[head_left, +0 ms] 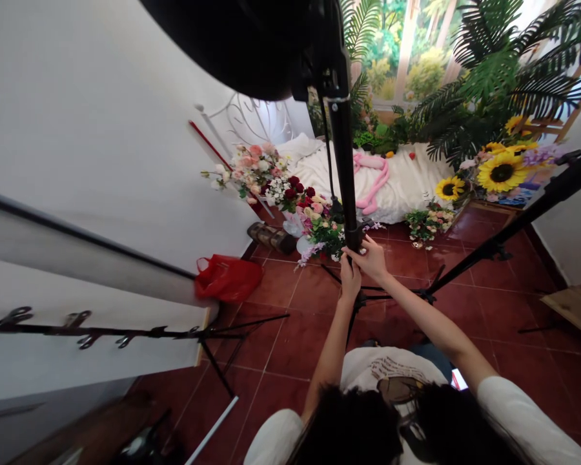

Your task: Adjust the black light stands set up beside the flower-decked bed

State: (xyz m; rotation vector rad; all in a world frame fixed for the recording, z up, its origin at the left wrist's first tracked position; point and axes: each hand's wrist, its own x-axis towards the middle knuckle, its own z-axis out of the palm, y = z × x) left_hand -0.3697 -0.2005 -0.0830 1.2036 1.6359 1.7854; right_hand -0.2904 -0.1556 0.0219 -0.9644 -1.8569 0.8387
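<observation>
A black light stand rises in front of me, with a large dark lamp head at its top and a cord hanging beside the pole. My left hand is wrapped round the pole just below a collar joint. Slightly higher, my right hand grips the same pole at the collar, its fingers closed about it from the right. The fingertips of both hands nearly meet, and the small parts between them are hidden. Below the hands, the stand's legs spread over the red tiled floor.
Artificial flowers and a draped white cloth lie ahead. A second black stand slants in from the right, near sunflowers. On the left are a red plastic bag and a black pole with clamps.
</observation>
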